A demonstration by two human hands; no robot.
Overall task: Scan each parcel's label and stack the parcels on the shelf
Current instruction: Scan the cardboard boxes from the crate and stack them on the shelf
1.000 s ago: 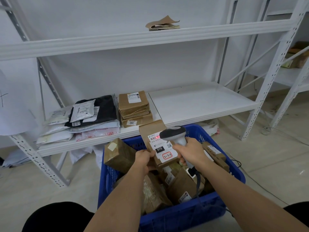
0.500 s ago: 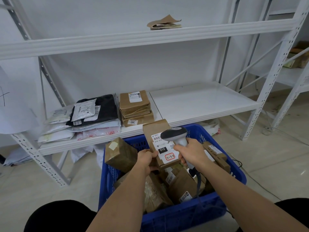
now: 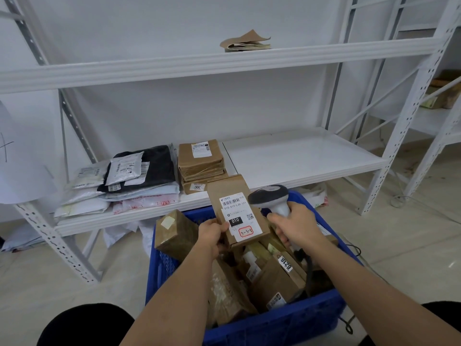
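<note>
My left hand [image 3: 212,236] grasps a brown parcel [image 3: 234,208] at its lower left corner, thumb on the front, fingers [image 3: 219,245] curled behind; I hold it tilted above the blue crate [image 3: 274,323], w/ the white label [image 3: 239,218] facing me. On the label I read "010" and a red-framed handwritten "3-3-4". My right hand [image 3: 296,226] is clenched round the handle of the scanner [image 3: 270,198], whose dark head is just beside the parcel's right edge, near the barcode. A dark cable [image 3: 309,268] hangs from the handle into the crate. The crate is full of other brown parcels, one marked "6216" [image 3: 285,263]. Behind it, on the lower shelf [image 3: 299,158], stands a stack of brown boxes [image 3: 200,161] and, to its left, a pile of poly mailers [image 3: 129,181], black and white. On the upper shelf [image 3: 174,66] lie some folded brown papers [image 3: 247,42].
</note>
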